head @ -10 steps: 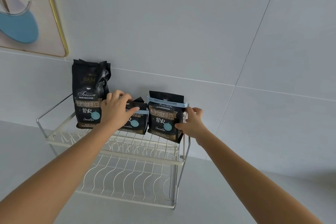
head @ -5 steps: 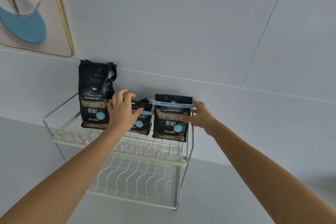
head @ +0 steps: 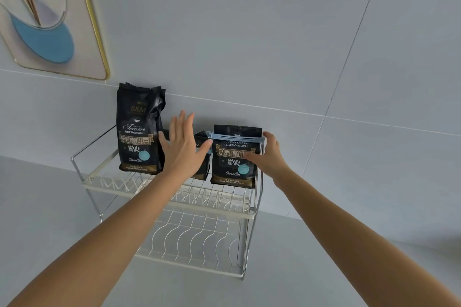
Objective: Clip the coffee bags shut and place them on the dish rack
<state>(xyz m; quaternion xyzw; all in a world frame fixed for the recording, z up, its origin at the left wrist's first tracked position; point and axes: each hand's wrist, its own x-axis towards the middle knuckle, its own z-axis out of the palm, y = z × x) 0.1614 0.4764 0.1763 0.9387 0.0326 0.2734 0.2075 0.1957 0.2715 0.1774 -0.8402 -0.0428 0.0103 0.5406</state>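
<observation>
Two-tier white wire dish rack [head: 169,204] against grey wall tiles, three glossy black coffee bags on its top tier: tall unclipped bag [head: 138,129] at left, middle bag [head: 202,157] mostly hidden, right bag [head: 234,157] folded under a pale-blue clip [head: 237,137]. Left hand [head: 183,147] flat, fingers spread, gripping nothing, before the middle bag; right hand [head: 270,154] loosely open, thumb resting on the right bag's front.

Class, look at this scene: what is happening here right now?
A person stands three coffee bags on the top shelf of a dish rack. The right hand touches the right bag, shut with a blue clip. The left hand, fingers spread, hovers open before the middle bag. The tall left bag shows no clip.
</observation>
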